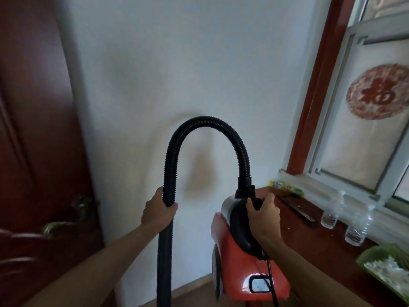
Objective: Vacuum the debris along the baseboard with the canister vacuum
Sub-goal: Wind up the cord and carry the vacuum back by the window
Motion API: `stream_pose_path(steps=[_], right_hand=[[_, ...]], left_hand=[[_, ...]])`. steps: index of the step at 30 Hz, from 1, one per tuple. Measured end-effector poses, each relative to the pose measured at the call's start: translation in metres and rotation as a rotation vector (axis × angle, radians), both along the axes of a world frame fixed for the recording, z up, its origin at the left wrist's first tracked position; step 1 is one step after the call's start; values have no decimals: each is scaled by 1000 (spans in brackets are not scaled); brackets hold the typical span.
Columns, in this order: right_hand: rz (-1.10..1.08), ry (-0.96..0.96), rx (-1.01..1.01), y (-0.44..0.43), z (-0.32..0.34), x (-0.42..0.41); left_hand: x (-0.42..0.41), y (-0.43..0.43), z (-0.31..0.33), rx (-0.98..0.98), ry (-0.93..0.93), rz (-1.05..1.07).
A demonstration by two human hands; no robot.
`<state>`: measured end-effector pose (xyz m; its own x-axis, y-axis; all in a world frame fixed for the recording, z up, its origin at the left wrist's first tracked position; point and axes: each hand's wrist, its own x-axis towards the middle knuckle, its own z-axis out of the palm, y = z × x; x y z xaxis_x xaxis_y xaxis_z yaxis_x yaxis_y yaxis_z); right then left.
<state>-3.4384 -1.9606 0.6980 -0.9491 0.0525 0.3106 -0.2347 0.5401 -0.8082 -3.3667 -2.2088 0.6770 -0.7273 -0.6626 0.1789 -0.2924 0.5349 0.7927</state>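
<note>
I hold a red canister vacuum [241, 269] up off the floor, in front of a white wall. My right hand [264, 216] is closed around its black carry handle [240, 227]. A black ribbed hose [205, 121] rises from the top of the canister, arches over and comes down on the left. My left hand [158, 210] grips that hanging stretch of hose. The hose runs out of the bottom of the frame, so its nozzle is hidden. A strip of brown floor [194, 289] meets the wall low in view; no debris is visible there.
A dark red door [37, 134] with a metal handle [59, 224] stands at the left. At the right, a dark wooden sill [309, 238] below a window [367, 120] carries clear plastic bottles [330, 212] and a green dish [385, 269]. A black cord [271, 282] hangs beside the canister.
</note>
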Motion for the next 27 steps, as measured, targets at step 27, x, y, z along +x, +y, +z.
stream_pose_path(steps=[27], right_hand=[[970,154,-134,-20,132,211]], left_hand=[[394,148,142,-199,212,877]])
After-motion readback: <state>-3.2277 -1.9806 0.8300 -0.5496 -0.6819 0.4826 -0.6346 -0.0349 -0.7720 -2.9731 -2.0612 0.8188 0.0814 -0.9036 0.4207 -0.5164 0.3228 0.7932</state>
